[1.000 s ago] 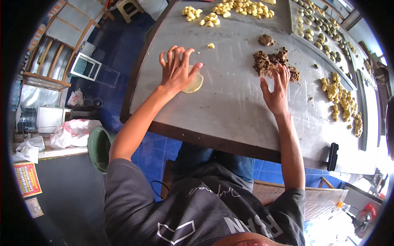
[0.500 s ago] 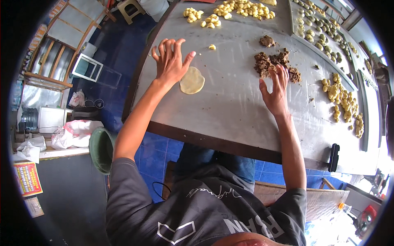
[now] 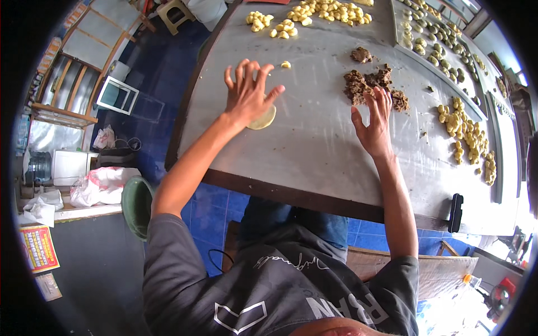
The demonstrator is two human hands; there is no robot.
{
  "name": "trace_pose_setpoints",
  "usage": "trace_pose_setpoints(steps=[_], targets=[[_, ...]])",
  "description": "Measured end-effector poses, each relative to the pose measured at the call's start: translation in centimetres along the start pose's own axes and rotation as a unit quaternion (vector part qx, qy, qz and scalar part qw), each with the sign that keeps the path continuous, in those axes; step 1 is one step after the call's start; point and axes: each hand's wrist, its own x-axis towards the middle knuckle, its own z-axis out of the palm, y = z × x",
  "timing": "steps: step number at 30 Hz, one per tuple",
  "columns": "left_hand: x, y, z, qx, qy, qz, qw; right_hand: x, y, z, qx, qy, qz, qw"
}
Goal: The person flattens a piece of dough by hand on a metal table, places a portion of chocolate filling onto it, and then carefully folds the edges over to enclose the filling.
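Left bare hand (image 3: 245,102) has shifted right and nearer since the frame half a second ago; it now covers most of the flat, round, pale-yellow dough disc (image 3: 263,120), which lay fully exposed then. Right bare hand (image 3: 374,126) and the disc hold the same places on the grey metal-topped table (image 3: 314,157).

Left hand: released, fingers spread and slightly curled, thumb pointing right. Contact between palm and disc: cannot tell from this angle. Disc lies on the left part of the table, its near right edge showing beyond the hand.

Right hand: also unclenched, thumb well apart from the fingers; fingertips at the near side of the crumbly dark-brown mass (image 3: 356,85). Whether crumbs are held under the fingertips: cannot tell.

Surroundings: a separate brown lump (image 3: 361,55) sits just beyond the mass. One small yellow dough piece (image 3: 286,65) lies beyond the left hand, slightly right. Rounded yellow dough pieces (image 3: 332,11) are heaped at the far side. Yellowish knobbly pieces (image 3: 471,134) form a pile at right. Far right, a shallow metal tray (image 3: 443,84) bears rounded greenish-yellow pieces (image 3: 437,55). Black oblong object (image 3: 455,213) at the near right table edge.
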Motion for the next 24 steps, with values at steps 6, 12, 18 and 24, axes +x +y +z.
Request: trace_pose_setpoints(steps=[6,12,18,24], targets=[[-0.4,2.7,-0.7,-0.010,0.003,0.024,1.000,-0.1,0.0,0.0,-0.007,-0.001,-0.006,1.000],[-0.3,2.8,-1.0,0.055,0.062,0.169,0.982,0.3,-0.5,-0.3,-0.009,0.014,-0.027,1.000],[-0.6,3.4,-0.8,0.027,0.068,0.137,0.988,0.3,-0.7,-0.7,-0.004,0.026,-0.026,0.999],[1.7,3.5,-2.0,0.072,0.099,0.215,0.969,0.3,-0.3,-1.0,-0.039,0.026,-0.050,0.998]])
